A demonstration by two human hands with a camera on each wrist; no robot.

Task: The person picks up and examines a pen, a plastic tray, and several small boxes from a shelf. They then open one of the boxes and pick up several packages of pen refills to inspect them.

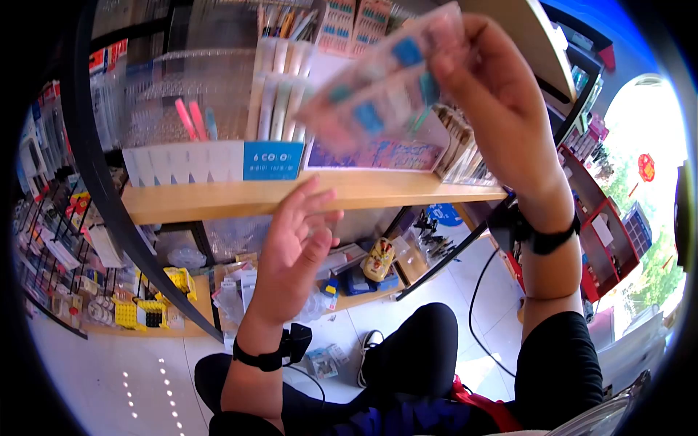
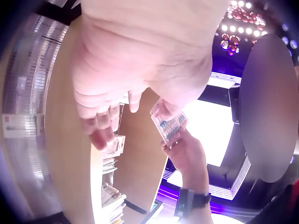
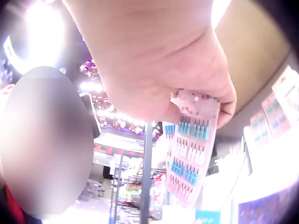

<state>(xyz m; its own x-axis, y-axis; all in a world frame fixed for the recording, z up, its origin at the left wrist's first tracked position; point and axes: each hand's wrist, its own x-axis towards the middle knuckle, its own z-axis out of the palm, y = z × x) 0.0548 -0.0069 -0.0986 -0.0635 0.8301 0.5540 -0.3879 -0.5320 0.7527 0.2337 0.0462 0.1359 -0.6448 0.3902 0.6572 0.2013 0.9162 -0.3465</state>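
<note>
My right hand point(image 1: 502, 102) pinches a pink card pack point(image 1: 385, 80) by its top end, above the shelf; the pack is blurred in the head view. Rows of small blue, teal, white and pink items show on the pack point(image 3: 189, 154) in the right wrist view, with the right hand point(image 3: 159, 70) gripping its upper edge and a second layer behind it. Held up in front of the shelf edge, my left hand point(image 1: 291, 251) has relaxed fingers and holds nothing. In the left wrist view the left hand point(image 2: 140, 60) is nearer the camera than the pack point(image 2: 169, 125).
A wooden shelf point(image 1: 240, 198) carries a white and blue "6 COLOR" box point(image 1: 273, 160), pens in clear holders point(image 1: 280, 109) and more pink packs point(image 1: 352, 25). Below are a yellow case point(image 1: 379, 259) and yellow baskets point(image 1: 138, 314). A black post stands at the left.
</note>
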